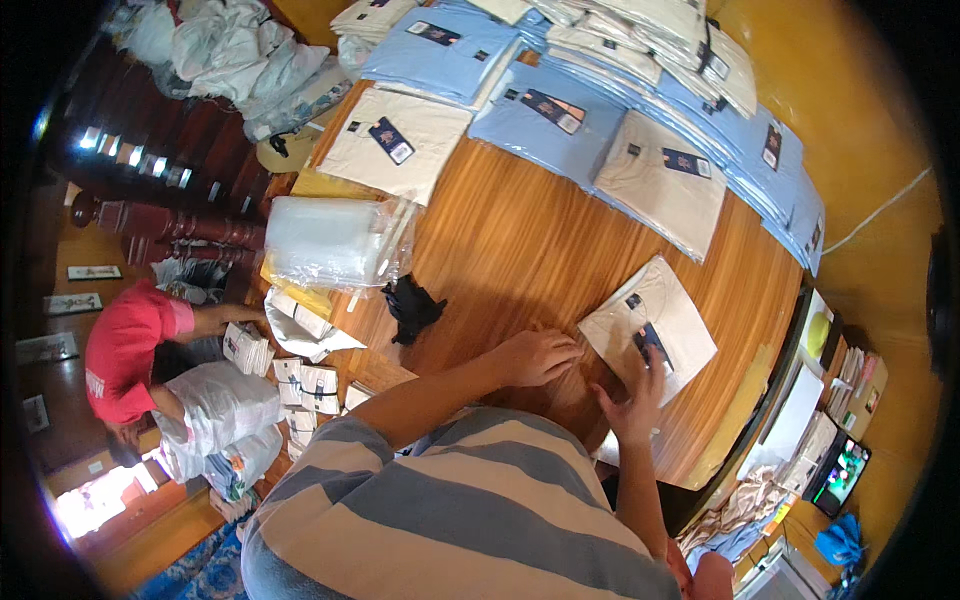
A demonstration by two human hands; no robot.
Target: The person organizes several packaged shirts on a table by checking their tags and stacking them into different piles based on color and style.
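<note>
A folded cream shirt [682, 318] with a dark hang tag lies on the wooden table just ahead of my hands. My right hand [632, 405] is at its near edge, thumb and fingers apart, with the fingertips over the shirt beside the tag. To the left, my left hand [540, 357] rests low over the tabletop, fingers loosely bent toward the shirt and nothing visible in them. A crumpled black cloth or plastic piece [411, 308] sits farther left on the table.
Stacks of bagged blue shirts [560, 110] and cream shirts [390, 150] line the table's far side. Clear plastic bags [325, 240] lie at the left edge. A person in red [130, 350] bends over a white sack at left. A phone [842, 472] stands at right.
</note>
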